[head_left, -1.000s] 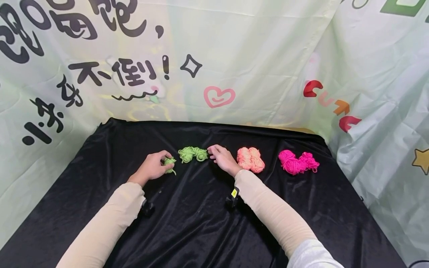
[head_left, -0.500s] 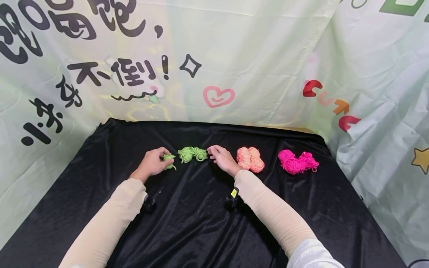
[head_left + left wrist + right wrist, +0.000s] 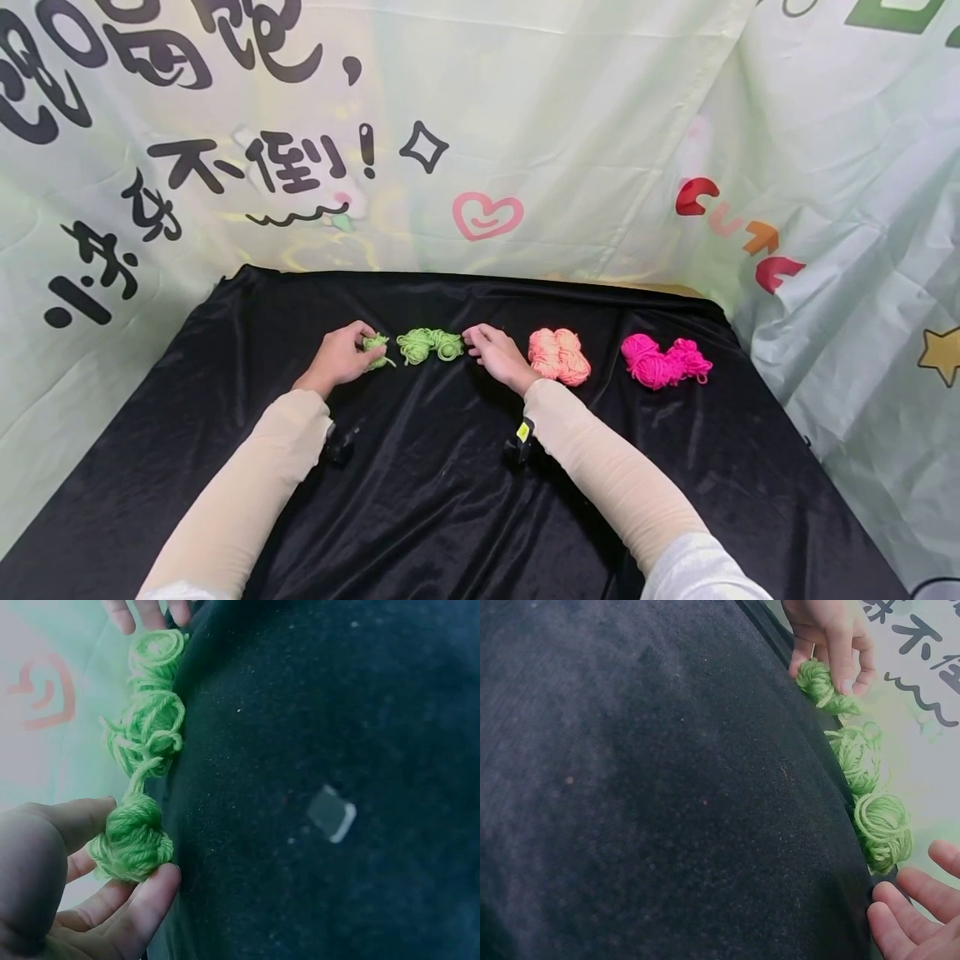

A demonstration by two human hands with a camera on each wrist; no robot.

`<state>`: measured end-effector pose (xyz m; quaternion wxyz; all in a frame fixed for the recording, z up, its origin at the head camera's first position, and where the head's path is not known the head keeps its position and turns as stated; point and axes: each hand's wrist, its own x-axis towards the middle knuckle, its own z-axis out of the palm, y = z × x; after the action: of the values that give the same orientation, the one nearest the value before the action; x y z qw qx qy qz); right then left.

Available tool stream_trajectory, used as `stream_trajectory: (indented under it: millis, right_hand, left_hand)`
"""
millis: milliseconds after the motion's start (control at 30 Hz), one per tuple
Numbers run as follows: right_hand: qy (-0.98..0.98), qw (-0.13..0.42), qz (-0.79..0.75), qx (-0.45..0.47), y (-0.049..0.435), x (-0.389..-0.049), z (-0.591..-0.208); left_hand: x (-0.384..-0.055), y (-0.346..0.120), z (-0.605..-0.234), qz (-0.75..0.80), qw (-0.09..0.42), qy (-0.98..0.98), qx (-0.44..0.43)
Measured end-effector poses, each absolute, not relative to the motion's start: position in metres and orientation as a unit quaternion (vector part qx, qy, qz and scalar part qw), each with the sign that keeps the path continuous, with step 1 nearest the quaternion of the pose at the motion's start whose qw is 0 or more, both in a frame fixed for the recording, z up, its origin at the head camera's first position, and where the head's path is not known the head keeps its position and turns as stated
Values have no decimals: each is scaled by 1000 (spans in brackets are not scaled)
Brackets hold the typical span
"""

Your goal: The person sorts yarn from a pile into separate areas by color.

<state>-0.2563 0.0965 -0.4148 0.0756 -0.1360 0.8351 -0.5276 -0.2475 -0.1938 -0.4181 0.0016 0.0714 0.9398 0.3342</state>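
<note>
Between the thumb and fingers of my left hand (image 3: 339,358) is a small ball of green yarn (image 3: 133,841), pinched at its sides. Just right of it in the head view lies a pair of joined green yarn balls (image 3: 430,345) on the black cloth. In the left wrist view a green strand seems to run from the held ball to this pair. My right hand (image 3: 498,358) rests at the right end of the pair with relaxed fingers, holding nothing. The right wrist view shows its fingertips (image 3: 885,892) slightly apart from the nearest ball.
Right of my right hand lies a coral-orange yarn bundle (image 3: 559,357), close to the wrist. Farther right is a magenta yarn bundle (image 3: 663,363). Black velvety cloth (image 3: 435,483) covers the table. A printed curtain (image 3: 570,150) hangs behind its back edge.
My left hand has moved a little away from me, carrying the small green yarn ball level with the green pair. The right hand has stayed in place.
</note>
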Motion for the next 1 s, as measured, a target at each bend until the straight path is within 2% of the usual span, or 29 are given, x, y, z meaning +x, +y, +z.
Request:
stream_trajectory:
  millis: [1000]
  right_hand:
    - [835,71,-530,-130,97,-254,-416]
  left_hand:
    - [-264,-179,-417,319,-9,946,55]
